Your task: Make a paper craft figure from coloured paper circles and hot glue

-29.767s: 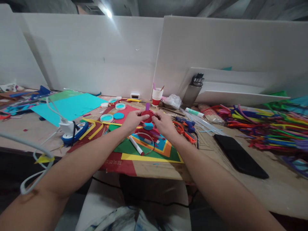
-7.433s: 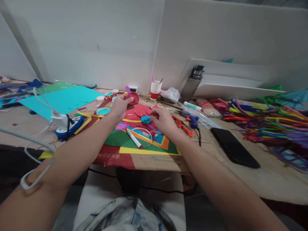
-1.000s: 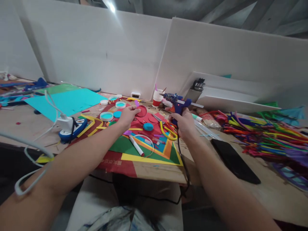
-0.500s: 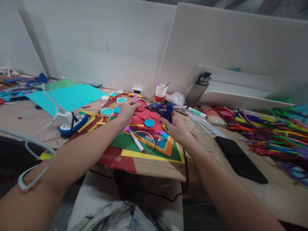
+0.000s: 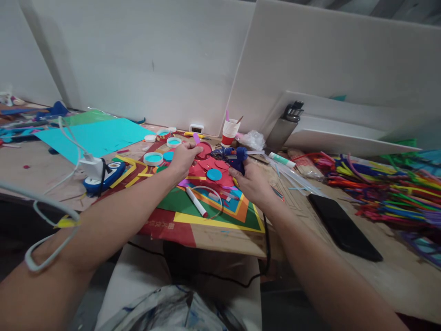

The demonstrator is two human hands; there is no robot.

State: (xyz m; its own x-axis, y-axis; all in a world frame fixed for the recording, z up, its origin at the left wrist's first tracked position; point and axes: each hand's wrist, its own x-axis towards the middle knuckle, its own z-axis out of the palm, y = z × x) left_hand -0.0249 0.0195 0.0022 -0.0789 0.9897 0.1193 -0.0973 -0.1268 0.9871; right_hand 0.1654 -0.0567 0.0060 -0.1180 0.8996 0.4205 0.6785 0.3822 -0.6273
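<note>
My right hand (image 5: 253, 180) is wrapped round a blue hot glue gun (image 5: 235, 158), with a clear glue stick (image 5: 255, 152) poking out of its rear. The nozzle points left, close to a red paper disc (image 5: 205, 150). Fingers of my left hand (image 5: 186, 158) pinch that disc by its left edge. Below it lie more red paper pieces (image 5: 198, 171) and a blue disc (image 5: 214, 175). A white marker with a red end (image 5: 196, 202) rests on layered green, yellow and orange sheets (image 5: 175, 203) nearer to me.
White jars with turquoise tops (image 5: 153, 159) stand left of the work, near a blue power strip (image 5: 105, 178). Paper cups (image 5: 229, 132) and a grey bottle (image 5: 283, 126) stand behind. A black phone (image 5: 344, 227) and pipe cleaners (image 5: 396, 188) lie right. The gun's black cord (image 5: 267, 248) hangs over the table edge.
The glue gun's nozzle and the red disc have shifted very slightly to the right. Both hands keep their holds, and everything else stays in place.
</note>
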